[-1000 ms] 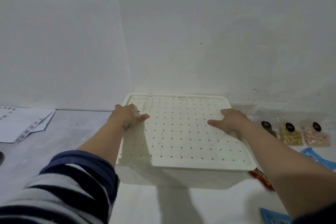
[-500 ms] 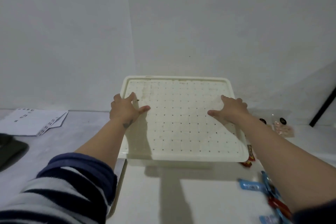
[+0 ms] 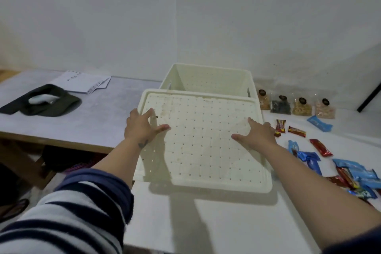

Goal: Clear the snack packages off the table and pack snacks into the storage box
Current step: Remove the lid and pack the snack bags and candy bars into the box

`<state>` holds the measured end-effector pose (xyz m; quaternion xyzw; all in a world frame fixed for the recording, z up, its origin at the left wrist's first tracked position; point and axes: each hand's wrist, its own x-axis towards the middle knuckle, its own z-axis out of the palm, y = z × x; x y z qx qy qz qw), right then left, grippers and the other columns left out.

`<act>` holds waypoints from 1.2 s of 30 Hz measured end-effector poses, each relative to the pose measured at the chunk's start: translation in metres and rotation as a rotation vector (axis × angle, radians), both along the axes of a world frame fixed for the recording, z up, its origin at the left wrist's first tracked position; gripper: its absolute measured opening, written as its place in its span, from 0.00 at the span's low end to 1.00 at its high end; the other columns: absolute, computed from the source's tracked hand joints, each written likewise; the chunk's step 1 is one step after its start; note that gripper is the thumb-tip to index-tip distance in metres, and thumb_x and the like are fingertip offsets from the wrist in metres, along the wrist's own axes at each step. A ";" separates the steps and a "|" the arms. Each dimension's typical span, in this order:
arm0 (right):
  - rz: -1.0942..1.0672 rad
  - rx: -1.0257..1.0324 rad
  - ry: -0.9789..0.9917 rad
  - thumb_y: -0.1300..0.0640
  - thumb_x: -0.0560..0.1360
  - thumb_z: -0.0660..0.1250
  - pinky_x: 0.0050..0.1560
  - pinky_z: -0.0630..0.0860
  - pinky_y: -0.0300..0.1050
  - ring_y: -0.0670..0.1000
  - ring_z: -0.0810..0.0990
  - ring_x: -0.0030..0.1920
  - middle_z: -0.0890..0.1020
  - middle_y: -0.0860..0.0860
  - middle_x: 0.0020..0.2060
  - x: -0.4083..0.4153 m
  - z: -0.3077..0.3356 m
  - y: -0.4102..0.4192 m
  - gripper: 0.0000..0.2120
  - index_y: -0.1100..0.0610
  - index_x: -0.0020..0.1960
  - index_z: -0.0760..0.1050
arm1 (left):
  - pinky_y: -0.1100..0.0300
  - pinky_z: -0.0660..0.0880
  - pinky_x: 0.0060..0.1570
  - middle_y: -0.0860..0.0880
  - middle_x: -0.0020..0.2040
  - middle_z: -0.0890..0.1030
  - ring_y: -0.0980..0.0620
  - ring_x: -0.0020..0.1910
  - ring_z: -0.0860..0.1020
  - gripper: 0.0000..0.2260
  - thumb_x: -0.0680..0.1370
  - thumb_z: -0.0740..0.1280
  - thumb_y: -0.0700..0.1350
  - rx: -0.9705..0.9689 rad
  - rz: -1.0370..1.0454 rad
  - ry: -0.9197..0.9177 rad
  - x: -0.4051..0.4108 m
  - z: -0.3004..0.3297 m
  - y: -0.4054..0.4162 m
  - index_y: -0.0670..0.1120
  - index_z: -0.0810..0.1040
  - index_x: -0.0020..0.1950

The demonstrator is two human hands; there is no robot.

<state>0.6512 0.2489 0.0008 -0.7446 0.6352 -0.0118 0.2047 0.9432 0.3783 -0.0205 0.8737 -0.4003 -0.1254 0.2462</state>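
A cream perforated lid is held above the white table, tilted toward me. My left hand grips its left edge and my right hand grips its right edge. Behind it stands the cream storage box, uncovered, with nothing visible inside. Right of the box lie several clear snack bags in a row. Blue and red snack bars are scattered over the table at the right.
A grey table adjoins on the left, carrying a dark cap and white papers. A wall rises close behind the box. A black bar leans at the far right.
The lid has come off the box and moved toward me in both hands. The open box and more snacks on the right have come into view.
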 end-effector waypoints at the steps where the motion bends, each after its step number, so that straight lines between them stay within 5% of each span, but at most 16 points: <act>1: 0.003 0.016 0.005 0.34 0.70 0.67 0.68 0.64 0.57 0.63 0.54 0.74 0.57 0.61 0.74 0.000 -0.008 0.008 0.45 0.48 0.78 0.50 | 0.45 0.70 0.65 0.43 0.75 0.56 0.41 0.73 0.61 0.43 0.65 0.70 0.69 0.015 0.004 0.016 0.000 -0.008 0.009 0.53 0.62 0.75; 11: -0.043 0.185 0.065 0.37 0.71 0.67 0.63 0.69 0.53 0.61 0.60 0.72 0.57 0.58 0.73 0.020 -0.087 0.034 0.42 0.46 0.77 0.50 | 0.46 0.69 0.66 0.43 0.74 0.58 0.40 0.70 0.64 0.43 0.64 0.72 0.67 0.182 -0.025 0.150 0.017 -0.083 0.027 0.54 0.64 0.74; 19: -0.014 0.258 0.172 0.33 0.70 0.64 0.67 0.64 0.51 0.61 0.62 0.70 0.64 0.57 0.70 0.032 -0.123 0.022 0.41 0.46 0.77 0.53 | 0.46 0.67 0.63 0.42 0.72 0.58 0.42 0.72 0.56 0.33 0.70 0.69 0.65 0.310 -0.077 0.030 0.024 -0.111 0.015 0.54 0.65 0.71; 23: 0.024 0.304 0.232 0.33 0.72 0.62 0.68 0.64 0.51 0.60 0.61 0.70 0.64 0.56 0.70 0.030 -0.113 0.015 0.39 0.46 0.77 0.54 | 0.47 0.69 0.61 0.43 0.66 0.65 0.41 0.67 0.63 0.29 0.71 0.67 0.65 0.423 -0.093 -0.052 0.025 -0.105 0.007 0.54 0.68 0.67; 26: 0.029 0.324 0.195 0.37 0.73 0.63 0.69 0.64 0.52 0.60 0.59 0.72 0.63 0.55 0.72 0.024 -0.097 0.011 0.35 0.47 0.76 0.57 | 0.44 0.66 0.65 0.42 0.71 0.61 0.40 0.71 0.59 0.28 0.75 0.65 0.60 0.481 -0.121 -0.081 0.019 -0.093 -0.009 0.53 0.64 0.72; 36: 0.015 0.273 0.163 0.42 0.78 0.59 0.71 0.61 0.47 0.55 0.63 0.73 0.64 0.52 0.74 -0.045 -0.034 -0.012 0.28 0.51 0.74 0.62 | 0.49 0.71 0.65 0.47 0.70 0.71 0.45 0.67 0.72 0.20 0.79 0.62 0.52 0.378 -0.592 0.060 -0.087 -0.034 -0.117 0.49 0.69 0.71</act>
